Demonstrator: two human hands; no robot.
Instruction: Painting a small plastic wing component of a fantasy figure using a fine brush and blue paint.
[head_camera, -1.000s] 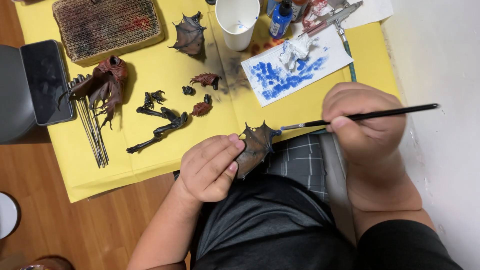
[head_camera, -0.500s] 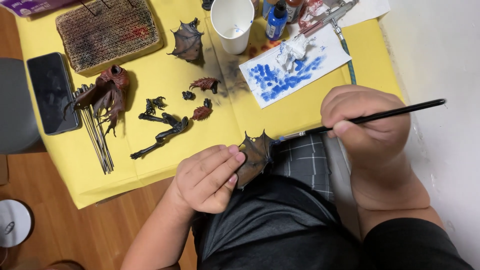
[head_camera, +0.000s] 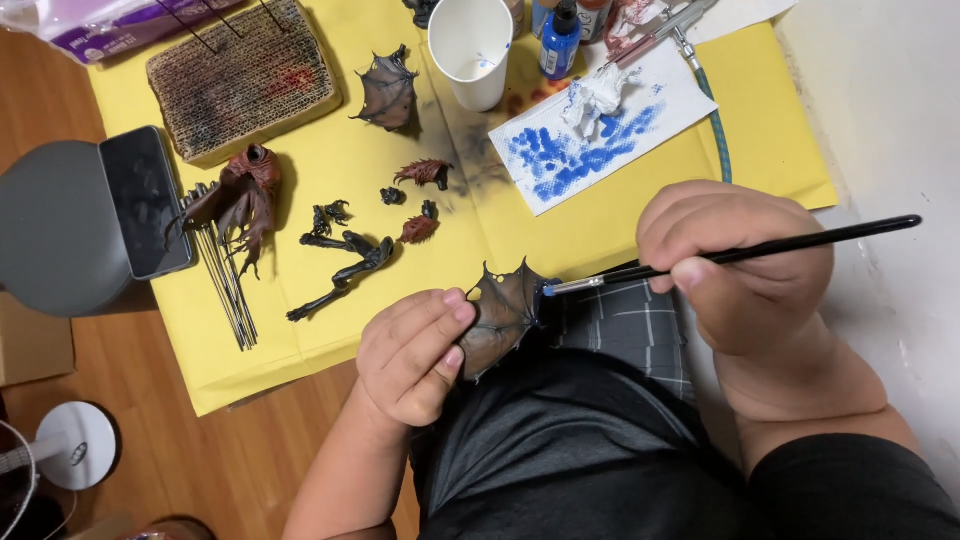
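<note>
The left hand (head_camera: 415, 355) is curling closed around a dark, ribbed model wing (head_camera: 503, 312), pinching its left edge between thumb and fingers so the wing is sticking out to the right of the knuckles, over the person's lap. The right hand (head_camera: 740, 270) is gripping a thin black paintbrush (head_camera: 740, 252) like a pen; the brush is lying almost level, its pale blue tip reaching left and meeting the wing's right edge. So the wing is sitting between the two hands, touching the left fingers and the brush tip, just near of the yellow sheet (head_camera: 300, 330) that is covering the work surface.

Farther out, a white paper (head_camera: 600, 125) smeared with blue paint is lying tilted on the sheet, far of the right hand, with a crumpled white tissue (head_camera: 597, 92) on it. A small blue bottle (head_camera: 560, 40) with a black cap and a white paper cup (head_camera: 472, 50) are standing at the far edge, and a second dark wing (head_camera: 388, 92) is lying just left of the cup. Small dark and reddish model parts (head_camera: 420, 228) are lying scattered far of the left hand. Further left, a reddish-brown winged figure (head_camera: 245, 195) is resting beside a bundle of thin metal rods (head_camera: 228, 285), with a black phone (head_camera: 145, 200) on a grey round stand and a brown corrugated block (head_camera: 245, 80) beyond. A purple-and-white wrapped package (head_camera: 110, 25) is showing at the far left corner.
</note>
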